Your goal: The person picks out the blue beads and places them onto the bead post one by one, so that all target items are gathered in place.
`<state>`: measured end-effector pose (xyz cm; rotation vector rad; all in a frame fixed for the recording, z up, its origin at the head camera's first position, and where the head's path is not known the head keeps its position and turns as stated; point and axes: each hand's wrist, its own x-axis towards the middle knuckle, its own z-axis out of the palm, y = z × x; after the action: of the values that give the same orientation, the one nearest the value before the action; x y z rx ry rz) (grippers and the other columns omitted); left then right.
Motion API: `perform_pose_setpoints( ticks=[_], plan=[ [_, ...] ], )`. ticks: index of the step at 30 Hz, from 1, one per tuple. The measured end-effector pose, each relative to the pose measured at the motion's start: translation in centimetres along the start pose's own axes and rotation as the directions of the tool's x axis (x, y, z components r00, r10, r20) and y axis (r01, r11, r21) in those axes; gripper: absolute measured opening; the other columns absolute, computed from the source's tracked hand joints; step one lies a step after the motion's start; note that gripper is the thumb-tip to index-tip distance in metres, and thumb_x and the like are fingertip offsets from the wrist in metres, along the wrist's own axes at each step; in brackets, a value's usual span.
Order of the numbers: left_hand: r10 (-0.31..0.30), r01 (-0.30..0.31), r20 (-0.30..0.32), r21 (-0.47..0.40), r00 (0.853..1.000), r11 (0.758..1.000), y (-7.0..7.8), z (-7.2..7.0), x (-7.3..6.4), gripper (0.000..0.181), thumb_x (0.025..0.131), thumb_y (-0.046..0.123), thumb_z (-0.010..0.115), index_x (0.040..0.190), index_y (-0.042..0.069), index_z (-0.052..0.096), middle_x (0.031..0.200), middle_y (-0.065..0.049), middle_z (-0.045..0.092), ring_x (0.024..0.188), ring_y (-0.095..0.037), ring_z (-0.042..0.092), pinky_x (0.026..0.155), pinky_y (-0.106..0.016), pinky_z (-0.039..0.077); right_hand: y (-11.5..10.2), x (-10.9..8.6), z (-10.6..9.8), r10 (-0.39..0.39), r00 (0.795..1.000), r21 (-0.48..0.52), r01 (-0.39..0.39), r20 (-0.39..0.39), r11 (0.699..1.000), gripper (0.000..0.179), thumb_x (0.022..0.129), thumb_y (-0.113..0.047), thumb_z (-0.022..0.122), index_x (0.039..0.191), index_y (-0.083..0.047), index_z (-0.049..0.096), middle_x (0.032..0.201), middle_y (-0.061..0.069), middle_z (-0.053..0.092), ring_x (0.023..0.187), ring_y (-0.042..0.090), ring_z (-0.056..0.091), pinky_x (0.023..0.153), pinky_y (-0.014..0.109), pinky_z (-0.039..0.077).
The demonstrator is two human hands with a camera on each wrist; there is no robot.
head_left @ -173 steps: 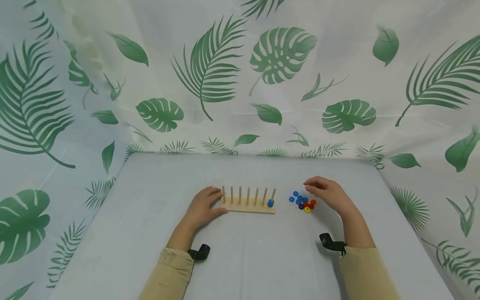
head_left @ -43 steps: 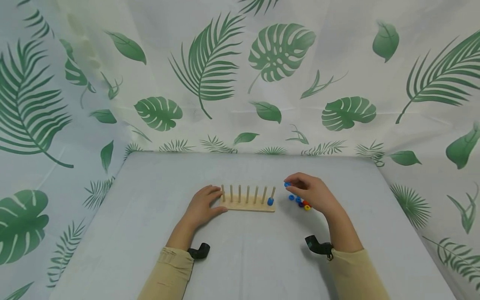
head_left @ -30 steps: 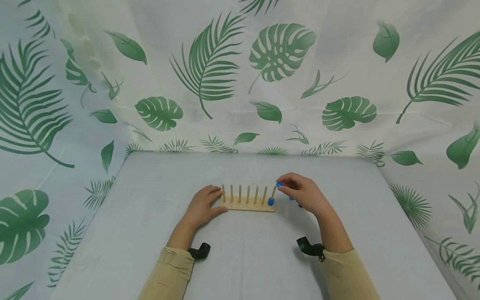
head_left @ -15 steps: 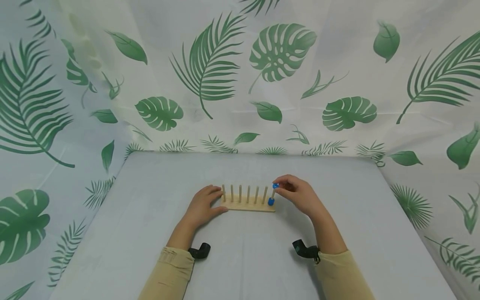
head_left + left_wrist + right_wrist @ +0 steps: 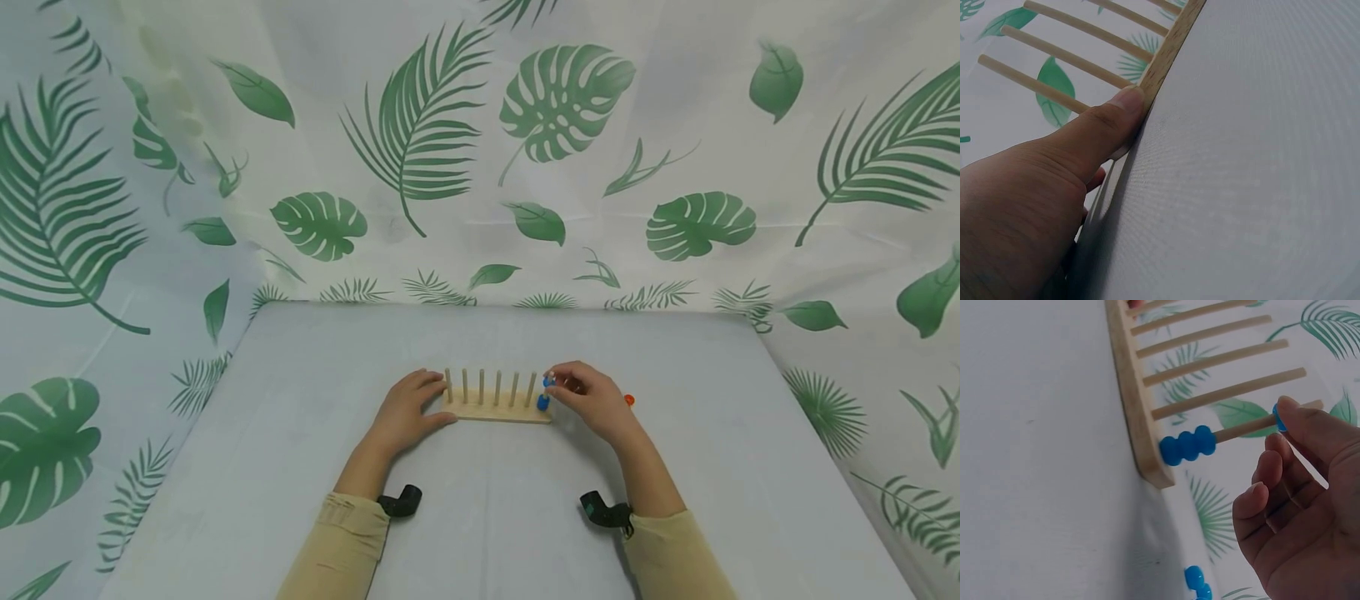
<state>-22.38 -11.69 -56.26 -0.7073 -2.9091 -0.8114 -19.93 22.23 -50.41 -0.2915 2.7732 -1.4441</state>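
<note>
A wooden peg board [image 5: 491, 412] with a row of upright pegs lies on the table. My left hand [image 5: 405, 411] grips its left end; in the left wrist view the thumb [image 5: 1104, 125] presses on the base edge beside the end peg. Over the rightmost peg, my right hand [image 5: 596, 402] pinches a blue bead [image 5: 1279, 417] between thumb and index finger. The peg passes through that bead, its tip showing beyond the thumb. Lower on the same peg, three blue beads [image 5: 1188, 445] are stacked against the base. The other pegs are bare.
Loose blue beads [image 5: 1194, 577] lie on the table right of the board. A red-orange bead [image 5: 629, 400] shows beside the right wrist, which hides most of the pile in the head view. A leaf-patterned curtain [image 5: 450, 150] stands behind the white table [image 5: 487, 517].
My right hand picked up a blue bead from the loose pile, carried it left to the rightmost peg and has lowered it onto the peg. My left hand stayed on the board.
</note>
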Motion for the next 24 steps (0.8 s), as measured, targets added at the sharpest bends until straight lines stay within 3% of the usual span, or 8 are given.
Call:
perform_pose_setpoints(
  ticks=[7,12,24],
  plan=[
    [-0.004,0.004,-0.001,-0.001,1.000,1.000,0.0,0.0,0.0,0.064,0.084,0.049,0.074,0.135,0.014,0.061,0.144,-0.005,0.053,0.144,-0.031,0.039,0.121,-0.049,0.032,1.0,0.0,0.6,-0.018,1.000,-0.030,0.018,0.011,0.999,0.025,0.092,-0.025,0.072,0.115,-0.019,0.066,0.110,0.003,0.063,0.089,0.017,0.059,0.071,0.026,0.052],
    [-0.008,0.008,0.002,-0.007,1.000,1.000,0.1,0.0,0.1,0.064,0.084,0.048,0.074,0.135,0.013,0.061,0.145,-0.005,0.053,0.144,-0.031,0.038,0.121,-0.050,0.032,1.5,0.1,1.1,0.020,0.999,-0.023,-0.019,0.027,1.000,0.025,0.092,-0.025,0.072,0.115,-0.019,0.065,0.114,0.004,0.064,0.089,0.018,0.060,0.068,0.026,0.053],
    [0.001,-0.001,0.001,0.002,1.000,1.000,0.0,0.0,0.1,0.064,0.085,0.048,0.074,0.136,0.013,0.060,0.145,-0.006,0.053,0.144,-0.032,0.038,0.121,-0.049,0.032,2.7,0.0,1.8,0.112,0.988,0.042,-0.117,0.105,0.992,0.026,0.092,-0.029,0.072,0.115,-0.020,0.064,0.091,0.006,0.070,0.071,0.020,0.062,0.060,0.031,0.054]
  ],
)
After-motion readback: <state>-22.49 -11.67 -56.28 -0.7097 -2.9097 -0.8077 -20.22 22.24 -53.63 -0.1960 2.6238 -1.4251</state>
